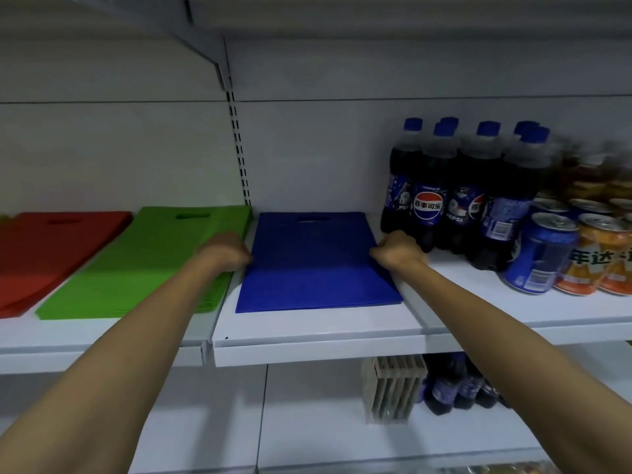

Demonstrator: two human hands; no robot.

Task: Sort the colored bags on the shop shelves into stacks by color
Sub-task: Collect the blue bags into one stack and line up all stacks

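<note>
A blue bag [314, 265] lies flat on the white shelf [307, 340], its handle cut-out toward the back wall. My left hand [227, 251] grips its left edge with curled fingers, and my right hand [396, 251] grips its right edge the same way. To the left lies a stack of green bags [143, 265], its right edge partly under my left wrist. Further left sits a stack of red bags [44, 254], cut off by the frame edge.
Dark cola bottles [444, 196] with blue caps stand just right of the blue bag, close to my right hand. Blue and orange drink cans [574, 254] fill the far right. A lower shelf holds more bottles [458, 388] and a slatted wooden holder [393, 388].
</note>
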